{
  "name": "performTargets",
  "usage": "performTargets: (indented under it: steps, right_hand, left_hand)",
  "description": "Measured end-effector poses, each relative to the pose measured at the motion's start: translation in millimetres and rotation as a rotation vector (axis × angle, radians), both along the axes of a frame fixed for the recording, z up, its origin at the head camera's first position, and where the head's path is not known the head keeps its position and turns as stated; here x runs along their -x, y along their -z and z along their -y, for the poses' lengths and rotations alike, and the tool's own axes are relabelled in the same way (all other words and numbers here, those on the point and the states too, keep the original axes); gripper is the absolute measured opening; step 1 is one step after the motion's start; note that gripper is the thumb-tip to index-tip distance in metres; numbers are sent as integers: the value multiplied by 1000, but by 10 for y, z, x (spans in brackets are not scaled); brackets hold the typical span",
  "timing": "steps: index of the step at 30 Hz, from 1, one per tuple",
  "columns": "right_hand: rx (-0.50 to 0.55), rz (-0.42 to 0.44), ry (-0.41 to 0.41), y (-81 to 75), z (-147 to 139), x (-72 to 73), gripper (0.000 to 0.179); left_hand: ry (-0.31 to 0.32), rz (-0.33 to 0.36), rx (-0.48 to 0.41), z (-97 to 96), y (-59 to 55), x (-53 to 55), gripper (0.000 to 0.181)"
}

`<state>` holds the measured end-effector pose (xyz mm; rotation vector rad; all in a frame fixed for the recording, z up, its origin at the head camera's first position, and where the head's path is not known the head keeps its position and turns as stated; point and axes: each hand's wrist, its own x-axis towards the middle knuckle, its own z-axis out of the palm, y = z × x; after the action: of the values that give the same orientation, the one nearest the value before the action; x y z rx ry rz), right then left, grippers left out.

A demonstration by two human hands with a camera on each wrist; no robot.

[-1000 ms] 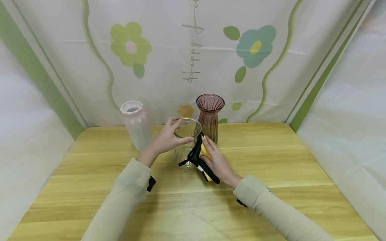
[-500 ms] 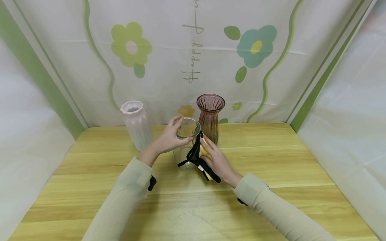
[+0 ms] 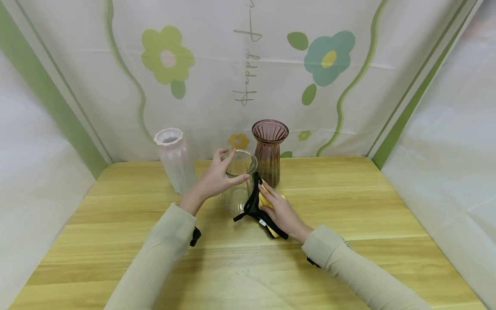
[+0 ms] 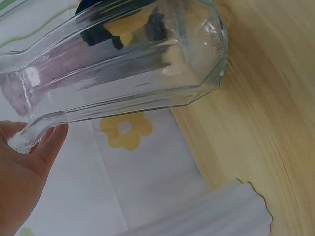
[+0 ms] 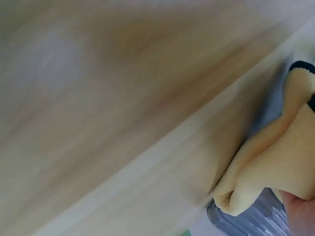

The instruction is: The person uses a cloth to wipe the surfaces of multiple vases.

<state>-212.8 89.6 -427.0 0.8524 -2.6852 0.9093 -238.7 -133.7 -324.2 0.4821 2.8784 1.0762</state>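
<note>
A clear glass vase [image 3: 235, 201] is in the middle of the head view, and my left hand [image 3: 214, 178] grips it by the rim, thumb on the near side. In the left wrist view the see-through body of the vase [image 4: 123, 78] stretches from the fingers toward the wood. My right hand [image 3: 286, 214] holds a yellow cloth with black edging [image 3: 265, 199] against the right side of the vase. Close up in the right wrist view, the fuzzy yellow fabric [image 5: 270, 162] is bunched over the fingers [image 5: 301, 216].
Behind the cloth stands a ribbed pink-purple glass vase [image 3: 269, 157]. A white fluted vase [image 3: 178, 163] is left of my left hand. All are on a wooden table [image 3: 248, 271], with a flower-printed curtain [image 3: 217, 86] behind it.
My right hand and the cloth have shifted slightly down and right. The lower part of the clear vase has swung a little left, while my left hand keeps its hold on the rim.
</note>
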Motion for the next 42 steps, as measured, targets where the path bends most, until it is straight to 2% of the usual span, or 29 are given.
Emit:
performTargets:
  steps: [4,8,12,17,21,26,31,36,42]
  right_hand:
    - [56,-32,10,-46,54,5,65]
    - [112,-100,24,-145,117,33,66]
    - [172,-165,39,-241,160,54,67]
    - [176,-212,49,-251,161,74,69]
    - [138,-183,42,-214,136,78,71]
    - [73,-63,29,-148,81,55,68]
    - [-23,10,35,-32,7,27,66]
    - [-16,-6,28,-7,-9,15,65]
    - [69,-66,22,-108,60,37,67]
  left_hand:
    - [4,-9,-31,16,-9,0,99]
    - [14,-13,-47,31,-31,13,100]
    - [33,12,-50,30,-52,26,100]
    - [69,29,-18,11,-42,43,99]
    - [73,28,2,5,-28,38,98]
    - [57,28,4,9,-18,21,101]
    - [29,25,9,-9,-20,9,104]
    - [8,24,24,-14,-26,12,102]
    - [8,-13,53,17,-68,14,101]
